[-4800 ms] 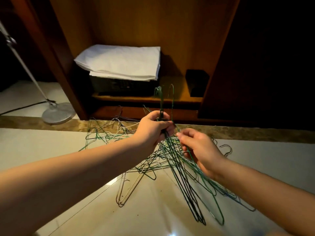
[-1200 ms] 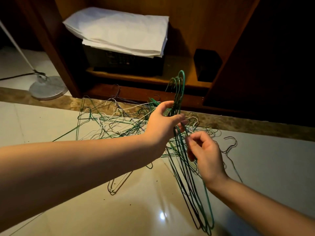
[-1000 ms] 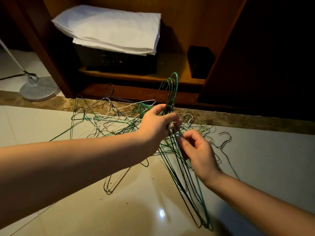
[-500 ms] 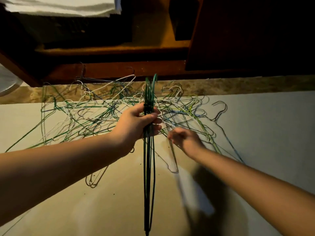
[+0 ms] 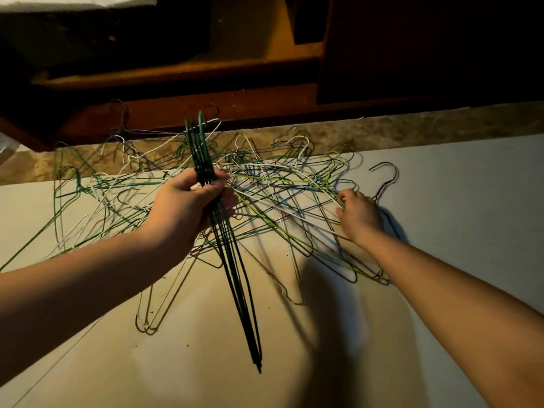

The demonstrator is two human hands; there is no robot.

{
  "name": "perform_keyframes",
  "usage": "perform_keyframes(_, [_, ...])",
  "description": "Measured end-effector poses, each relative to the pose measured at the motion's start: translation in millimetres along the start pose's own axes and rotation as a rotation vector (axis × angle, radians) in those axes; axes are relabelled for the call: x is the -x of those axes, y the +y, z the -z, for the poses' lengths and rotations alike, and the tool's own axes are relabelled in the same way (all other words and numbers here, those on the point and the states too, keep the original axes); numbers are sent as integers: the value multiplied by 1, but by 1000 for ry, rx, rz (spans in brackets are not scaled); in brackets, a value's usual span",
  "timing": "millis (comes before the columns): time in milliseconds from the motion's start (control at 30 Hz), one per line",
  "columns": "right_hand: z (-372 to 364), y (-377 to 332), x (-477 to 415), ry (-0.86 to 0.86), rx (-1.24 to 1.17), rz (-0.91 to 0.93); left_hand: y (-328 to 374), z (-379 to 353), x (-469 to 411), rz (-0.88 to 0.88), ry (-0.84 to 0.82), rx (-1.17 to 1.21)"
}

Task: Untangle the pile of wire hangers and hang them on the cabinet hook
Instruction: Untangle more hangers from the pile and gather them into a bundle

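My left grip holds a bundle of green hangers above the hanger pile on the floor. My right grip pinches a wire at the pile's right edge. The open cabinet stands behind the pile.

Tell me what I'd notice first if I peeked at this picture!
First, the big tangled pile of wire hangers spread over the pale floor in front of the wooden cabinet. Then the left hand, in the middle, gripping a bundle of dark green hangers by their necks, hooks pointing up. On the right, the right hand reaches into the pile's edge; whether it grips a wire is unclear.
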State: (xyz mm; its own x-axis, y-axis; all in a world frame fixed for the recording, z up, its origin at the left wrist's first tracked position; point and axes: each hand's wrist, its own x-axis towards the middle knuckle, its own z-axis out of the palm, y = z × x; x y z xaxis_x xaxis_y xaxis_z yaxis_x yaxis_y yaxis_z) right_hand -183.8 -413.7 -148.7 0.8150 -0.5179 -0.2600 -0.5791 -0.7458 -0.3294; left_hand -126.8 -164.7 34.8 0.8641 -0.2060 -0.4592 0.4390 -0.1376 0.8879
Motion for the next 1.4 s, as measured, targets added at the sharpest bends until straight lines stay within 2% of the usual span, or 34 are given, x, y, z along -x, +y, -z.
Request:
perform_keyframes(67, [0,1,-3,1,32,-11,-2,2,0,15,16,15])
perform_keyframes(300, [6,0,0,117,-116,-76,-5,6,-3,46,23,43])
perform_keyframes(500, [18,-6,11,141,-597,-95,-3,9,-5,48,14,43])
perform_keyframes(700, [52,-25,36,165,-897,-132,1,13,-4,77,-43,101])
perform_keyframes(867, [95,-78,76,62,-1170,-64,12,15,4,83,-123,201])
perform_keyframes(1000, [108,-124,111,-40,-1197,-47,23,18,15,62,-140,198])
perform_keyframes(1133, [115,-158,148,-53,-1283,-23,29,25,31,18,-152,278])
perform_keyframes(1400, [119,-194,199,-51,-1185,205,46,40,66,-53,-203,395])
